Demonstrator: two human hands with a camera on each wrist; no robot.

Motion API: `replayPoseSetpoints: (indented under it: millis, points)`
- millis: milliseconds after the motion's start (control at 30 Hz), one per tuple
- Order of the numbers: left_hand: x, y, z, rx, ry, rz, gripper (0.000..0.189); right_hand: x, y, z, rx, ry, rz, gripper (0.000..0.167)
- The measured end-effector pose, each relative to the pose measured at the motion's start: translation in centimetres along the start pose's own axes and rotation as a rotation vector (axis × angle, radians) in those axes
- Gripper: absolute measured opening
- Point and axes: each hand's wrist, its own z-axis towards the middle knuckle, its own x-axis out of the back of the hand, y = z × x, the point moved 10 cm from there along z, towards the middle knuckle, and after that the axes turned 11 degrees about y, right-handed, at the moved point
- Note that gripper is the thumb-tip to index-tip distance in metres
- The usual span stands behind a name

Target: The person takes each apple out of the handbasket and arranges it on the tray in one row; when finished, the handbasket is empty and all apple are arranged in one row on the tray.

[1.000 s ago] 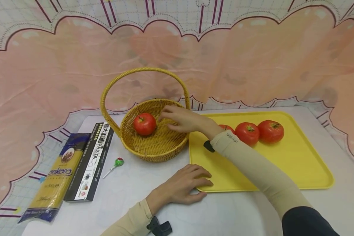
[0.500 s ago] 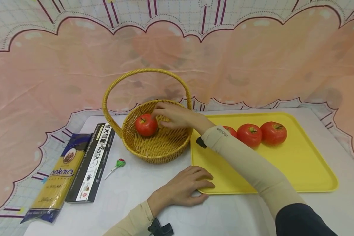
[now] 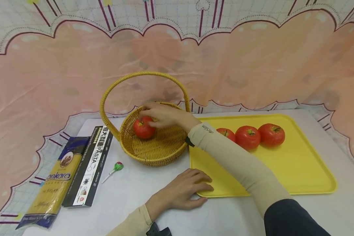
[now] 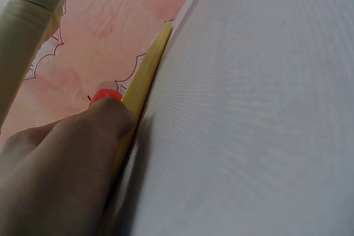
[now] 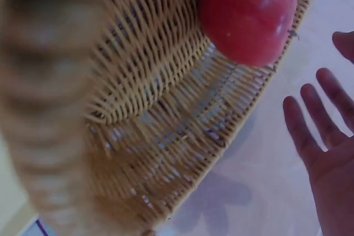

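A red tomato lies in the wicker basket with a tall hoop handle. My right hand reaches into the basket and hovers over the tomato's top. In the right wrist view the fingers are spread and straight, apart from the tomato, with the basket wall below. My left hand lies flat on the table, fingertips on the front left rim of the yellow tray. The left wrist view shows that hand against the tray edge.
Three tomatoes sit in a row at the back of the tray. Left of the basket lie a black pasta box, a yellow spaghetti pack and a lollipop. A pink cloth hangs behind.
My right hand has moved left across the basket, from beside the tomato to over its top. The left hand has stayed on the tray rim.
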Motion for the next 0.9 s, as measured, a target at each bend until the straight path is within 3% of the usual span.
replayPoseSetpoints:
  millis: [433, 900]
  points:
    - [-0.2, 0.1, 0.2, -0.013, 0.012, -0.007, 0.028, -1.0, 1.0, 0.7, -0.046, -0.084, -0.003, 0.031]
    - [-0.1, 0.0, -0.1, 0.011, 0.013, 0.003, 0.028, -4.3, 0.5, 1.8, -0.082, -0.248, 0.04, 0.044]
